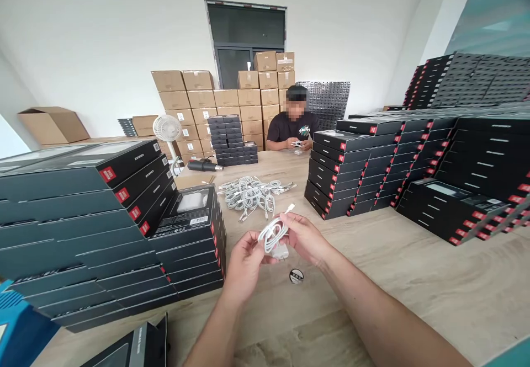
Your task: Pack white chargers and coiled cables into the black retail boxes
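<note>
A coiled white cable (273,235) is held between both hands above the table. My left hand (246,259) pinches the coil's left side. Fingers of my right hand (304,237) close on its upper right side, near a white connector sticking up. Just below the coil is a small white item (280,252), partly hidden; whether a hand holds it I cannot tell. A round black-and-white sticker (296,276) lies on the table beneath my right hand. Beyond the hands lies a tangled pile of white cables (252,195).
Stacked black boxes stand at the left (83,218) and right (356,174). Farther back on the table (281,174) are a heat gun (205,165), a white fan (167,128) and small dark boxes (227,141). A person (292,127) sits opposite, before cardboard cartons (226,98).
</note>
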The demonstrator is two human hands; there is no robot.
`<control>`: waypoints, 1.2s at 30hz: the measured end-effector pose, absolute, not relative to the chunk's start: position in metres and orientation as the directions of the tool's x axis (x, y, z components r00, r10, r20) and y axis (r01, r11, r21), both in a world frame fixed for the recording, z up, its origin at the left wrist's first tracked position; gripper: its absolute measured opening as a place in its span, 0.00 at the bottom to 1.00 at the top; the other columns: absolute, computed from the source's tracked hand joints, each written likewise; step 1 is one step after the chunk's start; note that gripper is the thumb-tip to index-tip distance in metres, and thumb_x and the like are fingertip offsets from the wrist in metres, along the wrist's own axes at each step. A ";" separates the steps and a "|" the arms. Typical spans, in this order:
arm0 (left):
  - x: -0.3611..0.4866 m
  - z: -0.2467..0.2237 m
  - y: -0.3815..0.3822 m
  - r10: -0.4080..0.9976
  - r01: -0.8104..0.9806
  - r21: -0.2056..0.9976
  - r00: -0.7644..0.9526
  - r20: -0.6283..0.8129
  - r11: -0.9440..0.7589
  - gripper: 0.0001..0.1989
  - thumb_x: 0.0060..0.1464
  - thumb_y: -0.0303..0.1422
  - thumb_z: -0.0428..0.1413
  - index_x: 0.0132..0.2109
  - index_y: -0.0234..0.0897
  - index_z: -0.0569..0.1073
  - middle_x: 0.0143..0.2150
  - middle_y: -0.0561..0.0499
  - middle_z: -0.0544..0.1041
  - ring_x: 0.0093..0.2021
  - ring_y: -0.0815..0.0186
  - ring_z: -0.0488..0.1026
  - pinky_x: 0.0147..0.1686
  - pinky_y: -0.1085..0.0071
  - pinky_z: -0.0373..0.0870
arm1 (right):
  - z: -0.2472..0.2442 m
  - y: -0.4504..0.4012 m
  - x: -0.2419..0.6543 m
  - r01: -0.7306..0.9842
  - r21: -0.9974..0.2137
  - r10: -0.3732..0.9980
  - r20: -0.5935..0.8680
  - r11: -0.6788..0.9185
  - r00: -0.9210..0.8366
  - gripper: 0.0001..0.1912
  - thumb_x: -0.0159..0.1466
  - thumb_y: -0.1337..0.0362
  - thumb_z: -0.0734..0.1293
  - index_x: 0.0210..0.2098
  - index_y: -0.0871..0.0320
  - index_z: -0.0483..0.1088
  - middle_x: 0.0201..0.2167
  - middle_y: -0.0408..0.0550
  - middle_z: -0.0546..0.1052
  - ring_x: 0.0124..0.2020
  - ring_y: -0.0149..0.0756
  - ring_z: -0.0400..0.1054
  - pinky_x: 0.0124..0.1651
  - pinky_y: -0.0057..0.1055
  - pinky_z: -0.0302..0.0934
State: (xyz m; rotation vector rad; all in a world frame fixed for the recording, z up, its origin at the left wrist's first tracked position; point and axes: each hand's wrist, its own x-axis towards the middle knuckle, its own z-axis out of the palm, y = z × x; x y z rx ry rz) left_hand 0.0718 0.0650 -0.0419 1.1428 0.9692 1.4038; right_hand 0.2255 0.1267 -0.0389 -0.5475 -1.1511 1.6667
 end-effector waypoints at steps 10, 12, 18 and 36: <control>0.076 -0.043 0.063 0.990 -0.303 0.948 0.063 0.126 -0.102 0.13 0.49 0.41 0.65 0.35 0.36 0.75 0.39 0.49 0.80 0.37 0.61 0.79 0.40 0.64 0.78 | -0.040 0.131 0.223 -0.520 -0.846 0.977 -0.004 -0.117 -0.214 0.23 0.46 0.46 0.78 0.31 0.58 0.74 0.23 0.42 0.73 0.23 0.30 0.65 0.22 0.25 0.58; 0.075 -0.042 0.062 0.984 -0.283 0.952 0.094 0.150 -0.118 0.13 0.51 0.40 0.65 0.38 0.37 0.75 0.40 0.48 0.80 0.40 0.61 0.79 0.45 0.62 0.77 | -0.040 0.131 0.223 -0.508 -0.854 0.979 -0.010 -0.115 -0.204 0.24 0.46 0.45 0.78 0.31 0.57 0.74 0.24 0.42 0.74 0.24 0.30 0.65 0.22 0.25 0.58; 0.078 -0.042 0.056 0.939 0.153 0.927 0.070 0.336 -0.343 0.06 0.57 0.35 0.59 0.34 0.40 0.71 0.40 0.49 0.79 0.39 0.63 0.76 0.43 0.68 0.71 | -0.034 0.132 0.233 -0.389 -0.919 0.982 0.016 -0.060 -0.189 0.22 0.50 0.45 0.75 0.27 0.58 0.71 0.26 0.42 0.72 0.28 0.30 0.64 0.23 0.22 0.55; 0.074 -0.045 0.052 0.991 0.800 0.596 -0.124 0.053 0.068 0.10 0.40 0.35 0.60 0.21 0.42 0.65 0.24 0.50 0.73 0.28 0.57 0.71 0.30 0.67 0.56 | -0.045 0.162 0.267 -0.223 -0.973 0.983 0.101 0.066 -0.150 0.25 0.40 0.57 0.82 0.36 0.59 0.78 0.27 0.45 0.78 0.26 0.34 0.73 0.34 0.34 0.69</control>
